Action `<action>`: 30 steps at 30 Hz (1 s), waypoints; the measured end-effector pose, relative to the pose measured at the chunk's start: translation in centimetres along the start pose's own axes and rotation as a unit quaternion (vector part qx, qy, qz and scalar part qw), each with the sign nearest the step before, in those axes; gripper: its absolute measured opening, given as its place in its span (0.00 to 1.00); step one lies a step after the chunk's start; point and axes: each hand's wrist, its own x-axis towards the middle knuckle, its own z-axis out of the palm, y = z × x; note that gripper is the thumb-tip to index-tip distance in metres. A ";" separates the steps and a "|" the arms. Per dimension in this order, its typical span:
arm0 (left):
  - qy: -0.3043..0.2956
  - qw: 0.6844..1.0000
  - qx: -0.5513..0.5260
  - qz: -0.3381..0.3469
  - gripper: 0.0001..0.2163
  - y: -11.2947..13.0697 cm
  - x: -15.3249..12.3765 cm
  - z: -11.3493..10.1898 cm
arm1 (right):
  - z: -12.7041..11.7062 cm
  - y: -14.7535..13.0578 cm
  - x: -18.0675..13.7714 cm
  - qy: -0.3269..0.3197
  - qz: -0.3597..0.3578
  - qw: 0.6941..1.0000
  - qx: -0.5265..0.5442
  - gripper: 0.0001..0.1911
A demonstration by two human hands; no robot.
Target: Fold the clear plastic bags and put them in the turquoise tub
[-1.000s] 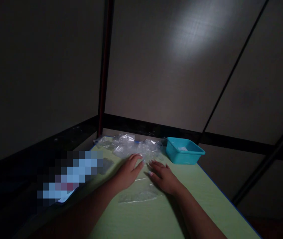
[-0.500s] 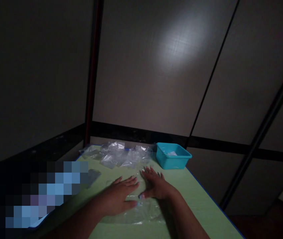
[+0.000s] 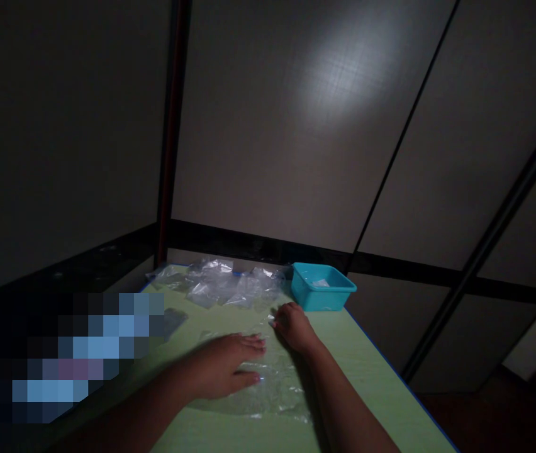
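A clear plastic bag [image 3: 272, 396] lies spread on the light green table in front of me. My left hand [image 3: 228, 368] rests flat on it, fingers stretched out and thumb apart. At the bag's far right part, my right hand [image 3: 294, 327] is closed, thumb and fingers pinching its edge. A small bright bit shows at those fingertips. Beyond my hands, several crumpled clear plastic bags [image 3: 221, 286] lie in a loose heap.
A turquoise plastic basket [image 3: 322, 299] with something whitish inside stands at the table's far right. A greyish flat piece [image 3: 172, 323] lies at the left, beside a blurred-out area. The green table [image 3: 343, 365] has a blue edge; dark panelled walls stand behind it.
My right hand has gone from lying open on the bag to a closed pinch slightly farther off. My left hand stays flat on the bag. The view has shifted slightly.
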 end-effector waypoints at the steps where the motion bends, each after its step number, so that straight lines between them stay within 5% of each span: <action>1: -0.004 1.000 0.000 0.004 0.21 0.1 -0.1 0.0 | 0.0 -0.1 0.1 0.003 -0.008 1.000 0.012 0.07; 4: -0.020 1.000 0.005 0.008 0.22 0.1 -0.2 0.2 | -0.2 -0.3 0.2 0.005 -0.025 0.998 0.050 0.01; 18: -0.021 1.000 0.014 -0.006 0.21 -0.5 -0.2 0.5 | -1.3 -1.2 -0.5 -0.018 -0.079 0.963 0.257 0.05; 25: -0.028 0.999 0.021 -0.017 0.24 -0.9 -0.4 0.6 | -2.3 -2.2 -1.2 -0.093 -0.095 0.967 0.218 0.00; 30: 0.001 1.000 0.029 -0.003 0.23 -0.6 -0.1 0.4 | -2.7 -2.4 -1.3 -0.090 -0.119 0.974 0.173 0.02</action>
